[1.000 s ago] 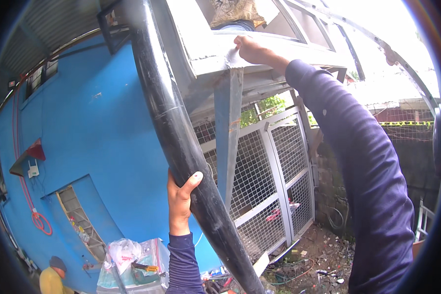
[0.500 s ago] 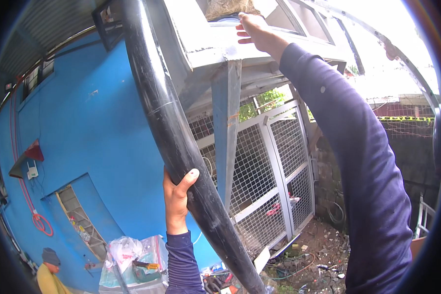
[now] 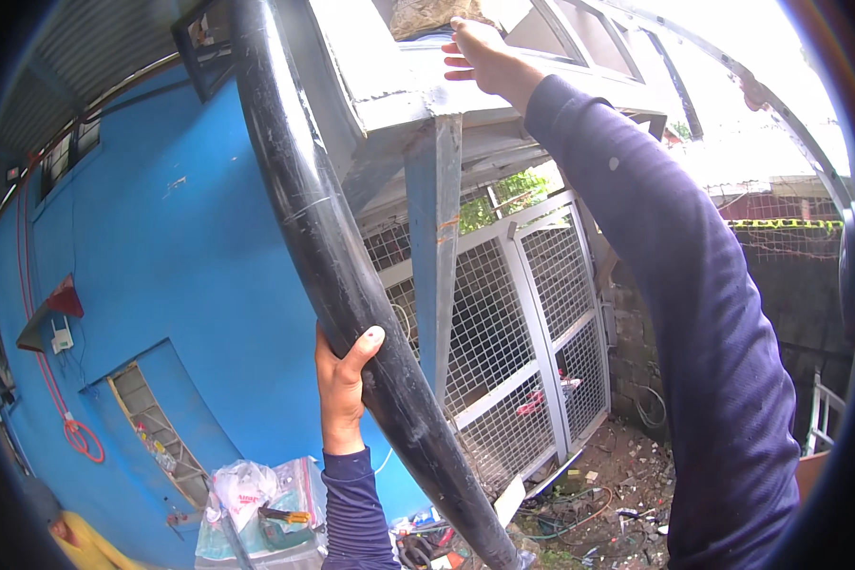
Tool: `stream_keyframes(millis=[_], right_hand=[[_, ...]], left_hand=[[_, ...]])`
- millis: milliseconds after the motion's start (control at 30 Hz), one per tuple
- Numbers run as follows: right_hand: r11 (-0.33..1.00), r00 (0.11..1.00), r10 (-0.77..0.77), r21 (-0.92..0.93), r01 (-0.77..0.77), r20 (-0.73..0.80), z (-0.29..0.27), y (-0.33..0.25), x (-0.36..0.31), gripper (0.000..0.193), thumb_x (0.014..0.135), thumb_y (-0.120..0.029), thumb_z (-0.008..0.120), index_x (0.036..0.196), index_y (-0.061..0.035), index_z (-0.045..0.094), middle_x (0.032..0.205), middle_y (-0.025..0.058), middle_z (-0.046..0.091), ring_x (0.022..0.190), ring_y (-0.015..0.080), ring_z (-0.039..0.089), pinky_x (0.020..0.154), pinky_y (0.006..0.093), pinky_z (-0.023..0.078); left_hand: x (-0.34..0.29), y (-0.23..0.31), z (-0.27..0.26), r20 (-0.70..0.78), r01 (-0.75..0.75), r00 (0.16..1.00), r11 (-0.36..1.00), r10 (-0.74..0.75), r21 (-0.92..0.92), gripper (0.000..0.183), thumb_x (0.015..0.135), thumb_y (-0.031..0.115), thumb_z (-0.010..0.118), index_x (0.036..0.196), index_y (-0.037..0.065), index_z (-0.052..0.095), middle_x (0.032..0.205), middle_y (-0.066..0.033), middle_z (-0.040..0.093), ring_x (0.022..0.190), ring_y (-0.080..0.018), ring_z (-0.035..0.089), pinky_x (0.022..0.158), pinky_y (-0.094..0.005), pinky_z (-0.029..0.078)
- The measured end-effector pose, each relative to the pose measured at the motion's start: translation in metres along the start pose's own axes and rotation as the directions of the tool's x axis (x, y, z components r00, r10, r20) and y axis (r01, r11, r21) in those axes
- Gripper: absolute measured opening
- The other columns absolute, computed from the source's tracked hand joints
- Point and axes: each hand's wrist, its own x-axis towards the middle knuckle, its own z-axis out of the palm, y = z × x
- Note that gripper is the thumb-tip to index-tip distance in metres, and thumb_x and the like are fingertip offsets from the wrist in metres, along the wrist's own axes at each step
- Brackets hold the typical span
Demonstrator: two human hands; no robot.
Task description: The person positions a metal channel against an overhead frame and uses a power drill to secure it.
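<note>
A long, thick black pipe [image 3: 315, 214] slants through the middle of the view, from the top edge down to the right. My left hand [image 3: 342, 385] grips its lower half from the left side, the thumb pressed across its front. High up, my right hand [image 3: 484, 59] reaches out with its fingers apart and nothing visible in them. It is in front of a white ledge [image 3: 389, 81], close below a brown sack-like bundle [image 3: 439, 16]; whether it touches the ledge I cannot tell. A grey steel post [image 3: 434, 199] stands under the ledge, behind the pipe.
On the left rises a blue wall [image 3: 190, 228]. A white mesh gate [image 3: 489, 323] closes off the area behind the post. Debris [image 3: 627, 494] litters the ground at lower right. Plastic bags [image 3: 247, 486] lie on a covered surface. A person in yellow [image 3: 85, 546] is at lower left.
My right hand appears slightly farther left and higher. The view has shifted a little. The person in yellow appears lower and farther left. My left hand keeps its hold on the pipe.
</note>
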Motion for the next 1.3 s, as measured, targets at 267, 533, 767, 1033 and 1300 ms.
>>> stream_keyframes(millis=[267, 533, 767, 1033, 1300], right_hand=[[0.996, 0.999, 0.052, 0.075, -0.052, 0.010, 0.006, 0.000, -0.003, 0.051, 0.111, -0.040, 0.045, 0.138, 0.0026, 0.046, 0.132, 0.0205, 0.060, 0.122, 0.0338, 0.061, 0.091, 0.0489, 0.062], [0.983, 0.998, 0.059, 0.171, -0.063, 0.025, 0.008, 0.003, 0.005, 0.053, 0.111, -0.040, 0.044, 0.138, 0.0050, 0.045, 0.137, 0.0239, 0.058, 0.127, 0.0367, 0.060, 0.093, 0.0501, 0.062], [0.977, 0.995, 0.101, 0.184, -0.104, 0.027, 0.021, -0.006, -0.003, 0.055, 0.111, -0.042, 0.041, 0.141, 0.0048, 0.044, 0.139, 0.0244, 0.057, 0.129, 0.0368, 0.059, 0.095, 0.0499, 0.061], [0.979, 0.997, 0.073, 0.186, -0.078, 0.034, 0.020, -0.009, -0.008, 0.052, 0.111, -0.040, 0.041, 0.139, 0.0041, 0.046, 0.137, 0.0243, 0.059, 0.128, 0.0368, 0.059, 0.095, 0.0497, 0.061], [0.985, 0.997, 0.078, 0.155, -0.081, 0.027, 0.017, -0.015, -0.013, 0.053, 0.111, -0.039, 0.041, 0.141, 0.0056, 0.044, 0.140, 0.0250, 0.058, 0.129, 0.0374, 0.059, 0.096, 0.0501, 0.061]], left_hand=[[0.000, 0.002, 0.000, 0.004, -0.019, 1.000, 1.000, 0.019, 0.005, 0.069, 0.082, 0.029, 0.081, 0.139, 0.002, 0.053, 0.121, -0.0102, 0.064, 0.109, -0.0208, 0.063, 0.101, -0.0360, 0.050], [0.000, 0.003, 0.002, 0.007, -0.025, 1.000, 1.000, 0.025, 0.008, 0.069, 0.083, 0.029, 0.081, 0.139, 0.002, 0.052, 0.121, -0.0101, 0.064, 0.109, -0.0209, 0.063, 0.101, -0.0362, 0.049], [-0.002, 0.007, 0.002, 0.006, -0.030, 1.000, 0.999, 0.030, 0.013, 0.069, 0.083, 0.030, 0.081, 0.139, 0.002, 0.052, 0.120, -0.0098, 0.064, 0.108, -0.0203, 0.064, 0.099, -0.0356, 0.050], [-0.002, 0.008, 0.003, 0.004, -0.028, 1.000, 0.999, 0.028, 0.015, 0.068, 0.082, 0.030, 0.081, 0.138, 0.002, 0.053, 0.119, -0.0099, 0.064, 0.108, -0.0204, 0.064, 0.100, -0.0353, 0.050], [-0.003, 0.006, 0.001, -0.004, -0.019, 1.000, 1.000, 0.019, 0.013, 0.069, 0.083, 0.030, 0.081, 0.139, 0.002, 0.052, 0.119, -0.0101, 0.064, 0.108, -0.0207, 0.064, 0.100, -0.0352, 0.049]])
